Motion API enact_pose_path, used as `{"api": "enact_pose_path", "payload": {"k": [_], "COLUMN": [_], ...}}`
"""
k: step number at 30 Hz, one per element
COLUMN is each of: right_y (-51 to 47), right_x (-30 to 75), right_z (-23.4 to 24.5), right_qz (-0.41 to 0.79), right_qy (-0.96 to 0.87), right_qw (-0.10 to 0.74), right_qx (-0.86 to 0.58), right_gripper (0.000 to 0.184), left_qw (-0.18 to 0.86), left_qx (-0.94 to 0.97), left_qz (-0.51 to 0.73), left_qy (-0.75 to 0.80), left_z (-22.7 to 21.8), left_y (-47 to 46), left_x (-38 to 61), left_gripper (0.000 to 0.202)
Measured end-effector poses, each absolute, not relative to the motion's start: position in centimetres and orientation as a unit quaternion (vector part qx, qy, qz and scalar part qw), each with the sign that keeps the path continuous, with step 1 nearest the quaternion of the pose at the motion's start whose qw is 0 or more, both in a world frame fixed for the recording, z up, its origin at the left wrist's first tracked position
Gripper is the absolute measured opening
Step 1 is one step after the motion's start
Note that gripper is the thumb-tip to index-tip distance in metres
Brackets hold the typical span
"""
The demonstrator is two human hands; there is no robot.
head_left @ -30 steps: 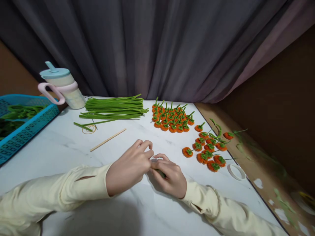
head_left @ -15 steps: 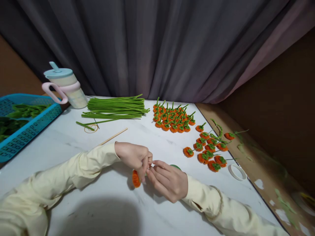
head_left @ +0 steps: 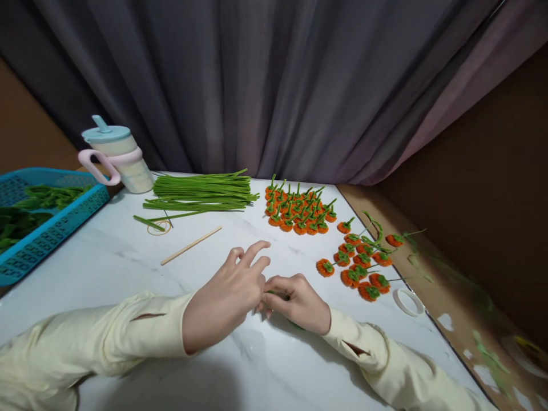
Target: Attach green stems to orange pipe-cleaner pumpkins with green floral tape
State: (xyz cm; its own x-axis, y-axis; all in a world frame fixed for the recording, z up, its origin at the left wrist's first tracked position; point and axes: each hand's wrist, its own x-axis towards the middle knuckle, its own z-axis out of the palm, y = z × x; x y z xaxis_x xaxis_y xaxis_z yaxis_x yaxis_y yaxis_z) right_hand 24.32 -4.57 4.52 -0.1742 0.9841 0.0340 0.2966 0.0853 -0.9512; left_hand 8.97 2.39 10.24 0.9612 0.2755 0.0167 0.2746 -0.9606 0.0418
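My left hand (head_left: 233, 291) is over the middle of the table, its back toward me. Some of its fingers are raised and curled apart, while its thumb side meets the fingertips of my right hand and is hidden. My right hand (head_left: 299, 302) is closed in a pinch there; what it grips is too small or covered to make out. A bit of green (head_left: 280, 295) shows between its fingers. The orange piece held earlier is hidden now. To the right lie several loose orange persimmon-like pieces with green tops (head_left: 351, 278).
Orange pieces with upright green stems (head_left: 299, 211) stand grouped at the back. Left of them lie green pipe cleaners (head_left: 201, 191), a rubber band (head_left: 158, 227) and a wooden stick (head_left: 191, 246). A tumbler (head_left: 124, 160), blue basket (head_left: 55, 237) and white tape roll (head_left: 409, 301) are around.
My left hand has turned and come nearer to me, raising some fingers; the orange piece below it has gone out of sight. My right hand has shifted slightly, its fingers more curled.
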Motion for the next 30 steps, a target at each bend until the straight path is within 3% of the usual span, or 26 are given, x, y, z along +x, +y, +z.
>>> {"api": "enact_pose_path", "payload": {"k": [4,9,30], "right_y": [-4.3,-3.9,-3.8], "right_x": [24.5,24.9,25.4], "right_z": [4.7,4.9,5.0], "right_qz": [0.605,0.714,0.739], "right_qy": [-0.507,-0.413,-0.388], "right_qw": [0.405,0.400,0.402], "right_qx": [-0.462,-0.400,-0.376], "right_gripper": [0.028,0.028,0.018], "left_qw": [0.102,0.217,0.307], "left_qx": [0.988,0.969,0.938], "left_qz": [0.022,-0.042,-0.136], "left_qy": [0.111,0.113,0.086], "left_z": [10.4,10.8,12.2], "left_y": [3.1,4.5,5.9], "left_x": [9.1,9.5,9.4], "left_gripper": [0.020,0.018,0.019]}}
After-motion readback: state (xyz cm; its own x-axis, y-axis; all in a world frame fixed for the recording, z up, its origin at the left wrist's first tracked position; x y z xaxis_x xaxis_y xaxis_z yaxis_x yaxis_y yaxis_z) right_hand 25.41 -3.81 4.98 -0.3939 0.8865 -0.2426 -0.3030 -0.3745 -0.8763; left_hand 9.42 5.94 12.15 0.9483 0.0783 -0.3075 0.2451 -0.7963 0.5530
